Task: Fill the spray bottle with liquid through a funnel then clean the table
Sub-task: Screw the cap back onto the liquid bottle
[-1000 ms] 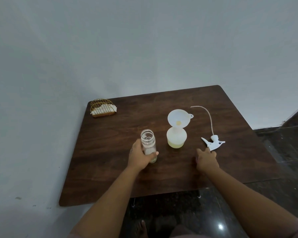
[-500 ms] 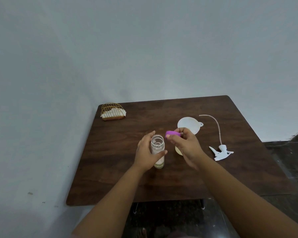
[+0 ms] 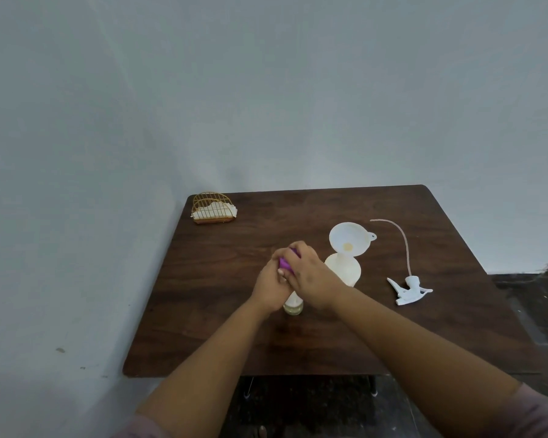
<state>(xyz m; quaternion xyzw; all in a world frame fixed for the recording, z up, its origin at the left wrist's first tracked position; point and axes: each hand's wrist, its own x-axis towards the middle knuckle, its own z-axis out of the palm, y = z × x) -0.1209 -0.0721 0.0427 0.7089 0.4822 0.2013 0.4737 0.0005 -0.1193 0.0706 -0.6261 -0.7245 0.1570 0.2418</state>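
Purple cap (image 3: 286,263): I have it under my right hand (image 3: 310,281), fingers curled over it, on top of the clear glass bottle (image 3: 293,304).
Glass bottle: it stands upright on the dark wood table (image 3: 424,336). Only its base shows below my hands, with a little pale liquid in it.
Left hand (image 3: 271,287): wrapped round the bottle's body to steady it.
Step in hand: I judge this to be closing the pouring bottle. I should seat the cap square on the neck, turn with the right hand, keep the left from slipping, and stop when snug.
Spray bottle (image 3: 344,269): just beside my right hand, cream plastic, upright, with yellowish liquid in it.
Funnel (image 3: 350,239): white, sitting in the spray bottle's neck, a yellow trace at its throat.
Spray head (image 3: 407,289): it lies on the table well to the right, its thin tube curving away from it. It is not yet fitted.
Napkin holder (image 3: 213,208): gold wire, at the far left corner, white napkins in it.
Writing: I can read no brand, label or lettering on anything here.
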